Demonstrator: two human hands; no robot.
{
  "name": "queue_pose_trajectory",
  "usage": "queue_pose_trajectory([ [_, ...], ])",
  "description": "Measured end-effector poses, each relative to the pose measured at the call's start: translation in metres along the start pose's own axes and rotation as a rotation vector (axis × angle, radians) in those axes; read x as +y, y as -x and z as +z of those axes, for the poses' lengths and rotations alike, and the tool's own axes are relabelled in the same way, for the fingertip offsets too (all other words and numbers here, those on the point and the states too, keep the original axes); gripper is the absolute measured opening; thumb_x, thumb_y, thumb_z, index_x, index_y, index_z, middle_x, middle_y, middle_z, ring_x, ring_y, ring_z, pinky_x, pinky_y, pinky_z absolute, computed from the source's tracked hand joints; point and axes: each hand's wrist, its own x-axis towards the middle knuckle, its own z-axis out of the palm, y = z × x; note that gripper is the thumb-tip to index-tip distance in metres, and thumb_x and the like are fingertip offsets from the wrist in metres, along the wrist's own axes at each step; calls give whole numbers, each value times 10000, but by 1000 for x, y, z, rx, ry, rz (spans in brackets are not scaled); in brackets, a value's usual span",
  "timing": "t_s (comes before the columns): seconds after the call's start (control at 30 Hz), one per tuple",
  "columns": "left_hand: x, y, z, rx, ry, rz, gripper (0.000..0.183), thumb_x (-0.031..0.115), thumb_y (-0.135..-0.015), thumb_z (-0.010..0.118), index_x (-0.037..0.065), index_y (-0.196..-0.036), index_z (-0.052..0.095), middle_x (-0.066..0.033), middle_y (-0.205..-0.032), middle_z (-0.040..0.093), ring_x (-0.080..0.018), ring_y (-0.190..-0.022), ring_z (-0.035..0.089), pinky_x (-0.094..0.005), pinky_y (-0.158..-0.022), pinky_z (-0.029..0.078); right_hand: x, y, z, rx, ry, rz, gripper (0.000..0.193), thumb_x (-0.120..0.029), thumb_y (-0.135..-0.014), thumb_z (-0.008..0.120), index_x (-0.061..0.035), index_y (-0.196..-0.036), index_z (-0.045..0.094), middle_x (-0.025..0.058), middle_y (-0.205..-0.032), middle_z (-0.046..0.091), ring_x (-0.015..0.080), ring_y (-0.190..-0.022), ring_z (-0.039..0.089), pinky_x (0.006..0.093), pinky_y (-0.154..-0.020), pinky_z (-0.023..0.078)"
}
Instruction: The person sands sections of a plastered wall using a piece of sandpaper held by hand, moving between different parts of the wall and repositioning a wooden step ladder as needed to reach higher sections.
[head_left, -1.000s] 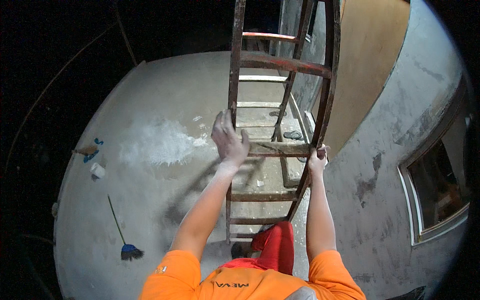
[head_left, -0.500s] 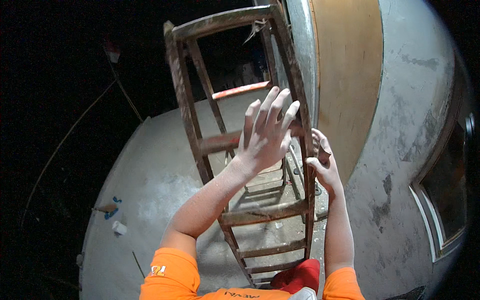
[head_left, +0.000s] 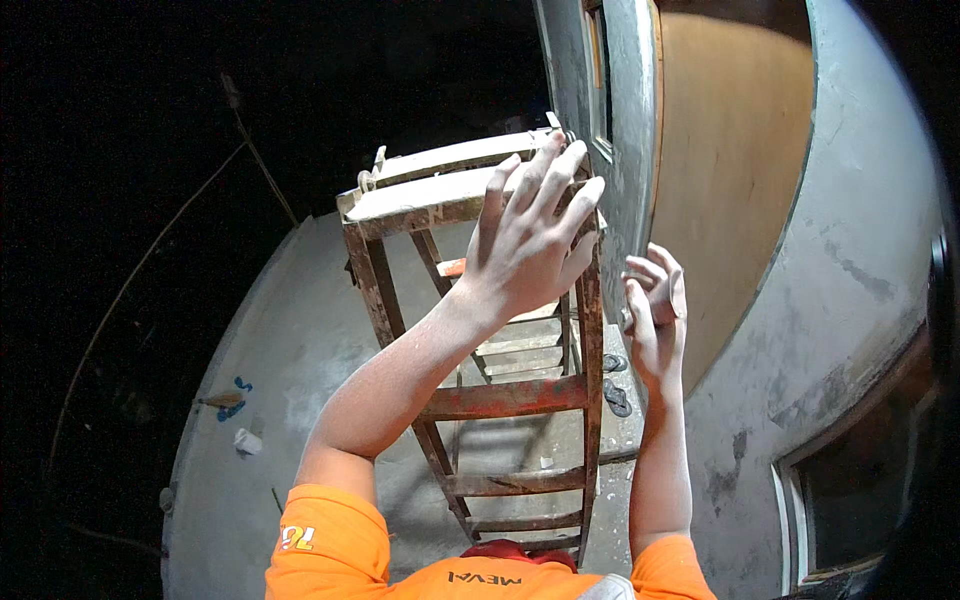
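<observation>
Left hand (head_left: pixel 530 245): fingers spread wide, overlapping the ladder top; contact cannot be told. Right hand (head_left: pixel 657 320): fingers half-curled, beside the ladder's right rail; cannot tell whether its palm holds anything. Ladder (head_left: pixel 505 399) stands straight ahead, feet hidden. Step, judged: placing hands along the ladder; next move calls for firm grip. Sandals (head_left: pixel 617 399) beyond. Far left too dark to read.
</observation>
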Motion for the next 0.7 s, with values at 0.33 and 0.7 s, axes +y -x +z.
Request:
queue_pose_trajectory([
  [0.33, -36, -7, -21, -223, 70, -197, 598, 495, -996, 639, 87, -1432, 601, -161, -1094, 730, -289, -964, 749, -428, -759, 614, 9, -6, 54, 101, -229, 256, 382, -334, -1129, 530, -81, -1411, 483, 60, -1101, 683, 123, -903, 680, 308, -740, 589],
  [0.7, -43, 6, -25, -254, 7, -336, 191, 279, -861, 786, 99, -919, 808, -89, -845, 749, -206, -772, 765, -358, -622, 585, 23, 3, 65, 214, -189, 199, 413, -486, -1087, 551, -112, -1257, 512, 63, -980, 680, 169, -831, 702, 348, -721, 619],
])
